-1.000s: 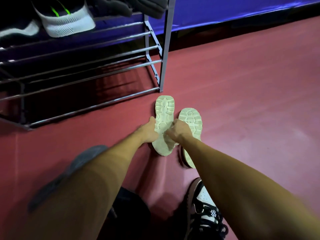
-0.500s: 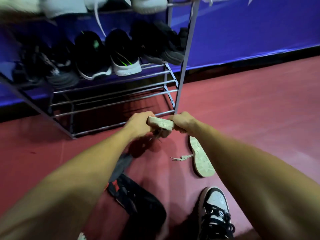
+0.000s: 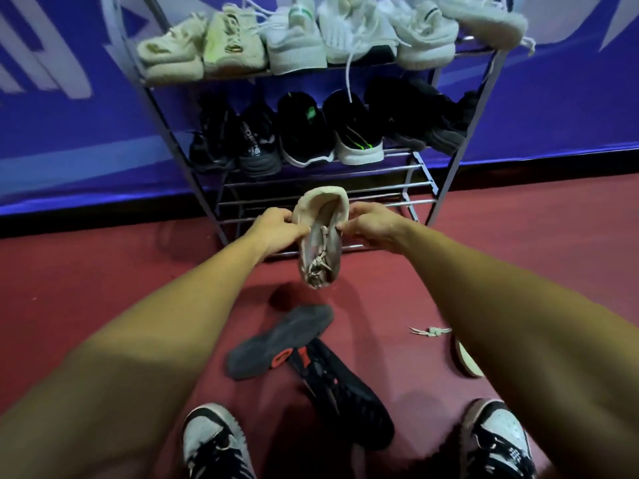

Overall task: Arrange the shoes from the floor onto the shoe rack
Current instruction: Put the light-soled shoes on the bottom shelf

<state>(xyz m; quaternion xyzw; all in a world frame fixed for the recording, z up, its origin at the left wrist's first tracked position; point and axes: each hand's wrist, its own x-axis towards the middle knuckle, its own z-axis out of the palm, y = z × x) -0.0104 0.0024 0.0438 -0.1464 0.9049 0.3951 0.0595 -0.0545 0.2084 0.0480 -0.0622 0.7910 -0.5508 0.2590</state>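
Observation:
A beige lace-up shoe (image 3: 321, 236) hangs in the air in front of the shoe rack (image 3: 415, 183), its opening facing me and its toe pointing down. My left hand (image 3: 276, 229) grips its left side and my right hand (image 3: 370, 223) grips its right side. The rack's lowest bars just behind the shoe carry nothing. Its mate (image 3: 466, 357) lies sole-side on the floor at the right, mostly hidden by my right forearm, with a loose lace (image 3: 428, 330) beside it. Two dark shoes (image 3: 276, 340) (image 3: 342, 392) lie on the red floor between my feet.
The rack's top shelf holds several white and cream shoes (image 3: 297, 39); the middle shelf holds several black shoes (image 3: 304, 133). A blue banner wall (image 3: 69, 115) stands behind the rack. My own black-and-white sneakers (image 3: 214, 440) (image 3: 494, 440) are at the bottom edge.
Both hands lifted one beige shoe off the floor and turned it from sole-up to opening-up. The view tilted upward, bringing the whole rack into sight.

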